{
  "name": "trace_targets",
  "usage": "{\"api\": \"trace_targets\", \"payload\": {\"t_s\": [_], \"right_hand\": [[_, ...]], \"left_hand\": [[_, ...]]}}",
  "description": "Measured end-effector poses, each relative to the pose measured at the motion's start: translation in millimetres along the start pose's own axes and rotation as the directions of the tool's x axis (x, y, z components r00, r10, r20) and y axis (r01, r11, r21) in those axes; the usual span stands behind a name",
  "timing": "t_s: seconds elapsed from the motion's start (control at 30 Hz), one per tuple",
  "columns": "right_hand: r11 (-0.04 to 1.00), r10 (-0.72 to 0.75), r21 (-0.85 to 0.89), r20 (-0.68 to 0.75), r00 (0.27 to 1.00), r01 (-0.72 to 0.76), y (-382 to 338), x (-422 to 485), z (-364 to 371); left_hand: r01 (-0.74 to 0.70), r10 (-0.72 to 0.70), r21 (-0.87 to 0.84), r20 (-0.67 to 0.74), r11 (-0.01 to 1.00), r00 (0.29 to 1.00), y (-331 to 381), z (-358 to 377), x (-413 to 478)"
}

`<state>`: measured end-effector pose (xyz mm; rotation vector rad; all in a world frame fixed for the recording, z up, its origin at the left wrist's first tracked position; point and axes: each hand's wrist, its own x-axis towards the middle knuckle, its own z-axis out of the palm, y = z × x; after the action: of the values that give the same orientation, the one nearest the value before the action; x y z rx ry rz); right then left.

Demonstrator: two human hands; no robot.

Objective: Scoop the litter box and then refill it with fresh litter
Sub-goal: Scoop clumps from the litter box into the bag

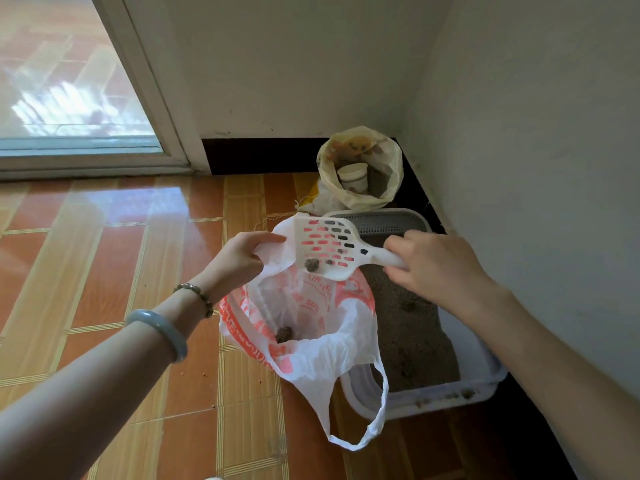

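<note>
My right hand [433,263] grips the handle of a white slotted scoop [327,249], tilted over the open mouth of a white and red plastic bag [311,341]. A dark clump [312,265] rests at the scoop's lower edge. Another clump [284,335] lies inside the bag. My left hand [242,259] pinches the bag's upper rim and holds it open. Behind the bag stands the white litter box [485,368] along the right wall, filled with grey-brown litter [412,327]. A yellowish sack of litter [360,168] with a white cup [353,177] inside stands in the corner.
Litter crumbs sit on the box's front rim [446,396] and on the orange tiled floor [121,271]. White walls close in at the back and right. A glass door [69,81] is at the upper left.
</note>
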<state>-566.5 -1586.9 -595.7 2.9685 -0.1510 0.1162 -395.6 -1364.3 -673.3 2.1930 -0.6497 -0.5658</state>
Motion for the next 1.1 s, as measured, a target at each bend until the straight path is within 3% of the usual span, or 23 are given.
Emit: {"api": "trace_targets", "payload": {"t_s": [0.37,0.63,1.1], "right_hand": [[0.995,-0.024,-0.099,-0.124,0.992,0.012,-17.8,-12.7,15.6],[0.988,-0.089,-0.149,-0.348,0.933,0.039,-14.7,-14.9,24.6],[0.984,-0.137,-0.166,-0.441,0.887,0.070,-4.7,-15.2,32.1]], "left_hand": [[-0.012,0.012,-0.034,0.009,0.999,1.000,-0.3,-1.8,-5.0],[-0.018,0.018,0.003,-0.014,1.000,1.000,2.5,-0.2,-3.9],[-0.020,0.020,0.018,-0.031,1.000,0.999,-1.7,-0.3,-0.6]]}}
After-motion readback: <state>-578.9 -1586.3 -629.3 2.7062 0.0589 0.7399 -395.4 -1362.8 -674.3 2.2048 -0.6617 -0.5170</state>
